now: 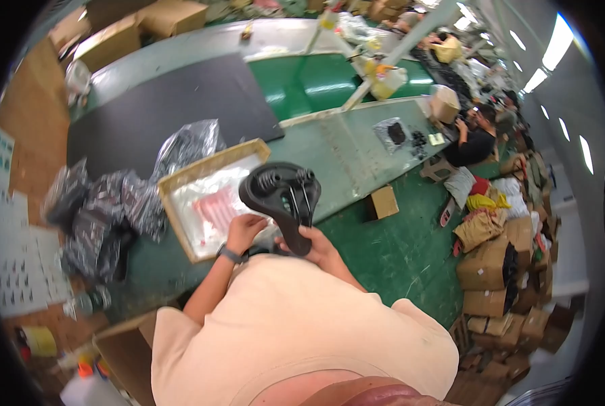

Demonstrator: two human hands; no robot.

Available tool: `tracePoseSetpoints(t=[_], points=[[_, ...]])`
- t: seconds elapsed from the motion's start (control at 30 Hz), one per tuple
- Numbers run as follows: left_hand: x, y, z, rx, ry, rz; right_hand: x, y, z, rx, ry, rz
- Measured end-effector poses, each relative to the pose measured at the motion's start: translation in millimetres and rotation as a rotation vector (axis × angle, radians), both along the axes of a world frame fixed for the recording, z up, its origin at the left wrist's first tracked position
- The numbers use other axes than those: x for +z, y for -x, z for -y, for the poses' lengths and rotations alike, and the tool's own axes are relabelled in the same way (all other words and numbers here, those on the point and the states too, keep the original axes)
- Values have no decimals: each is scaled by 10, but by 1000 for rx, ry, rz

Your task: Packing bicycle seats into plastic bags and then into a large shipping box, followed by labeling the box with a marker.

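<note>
A black bicycle saddle (pixel 262 188) is held up in front of my chest, its underside with springs and metal rails showing. My right hand (pixel 321 249) grips it by the narrow nose. Just left of the saddle is my left hand (pixel 244 233), over the near edge of a shallow tan tray (pixel 174 223). Its fingers are bent together; whatever they may hold is too small to make out. Inside the tray lie clear plastic and a bag of reddish pieces (pixel 218 210).
Crumpled dark plastic bags (pixel 99 230) lie left of the tray on the green bench (pixel 336 155). Behind is a black mat (pixel 174 101). A carton (pixel 382 203) stands beside the bench. A co-worker (pixel 475 139) sits at the bench's far right. Stacked cartons (pixel 485 271) line the right.
</note>
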State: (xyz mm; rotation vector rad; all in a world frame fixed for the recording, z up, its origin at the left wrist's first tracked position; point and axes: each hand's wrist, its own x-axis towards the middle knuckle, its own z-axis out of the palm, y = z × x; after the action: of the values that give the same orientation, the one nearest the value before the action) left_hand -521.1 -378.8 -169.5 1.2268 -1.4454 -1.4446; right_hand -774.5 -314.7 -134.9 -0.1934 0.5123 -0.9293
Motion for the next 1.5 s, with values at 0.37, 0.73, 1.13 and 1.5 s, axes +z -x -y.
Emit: tracePoseSetpoints(t=[0.37,0.73,1.13,1.5], points=[[-31,-1299,-604,480,-395,-1275,400,-392,434,117,-149,128],[928,-1109,-803,204,-135,-368,868,-946,469,301,202,-56],[1133,-1600,-591,508,-190,-1360,618,-713,340,70,117,111],[1431,-1406,26,644,-34,-475,870,-996,489,137,663,-769]])
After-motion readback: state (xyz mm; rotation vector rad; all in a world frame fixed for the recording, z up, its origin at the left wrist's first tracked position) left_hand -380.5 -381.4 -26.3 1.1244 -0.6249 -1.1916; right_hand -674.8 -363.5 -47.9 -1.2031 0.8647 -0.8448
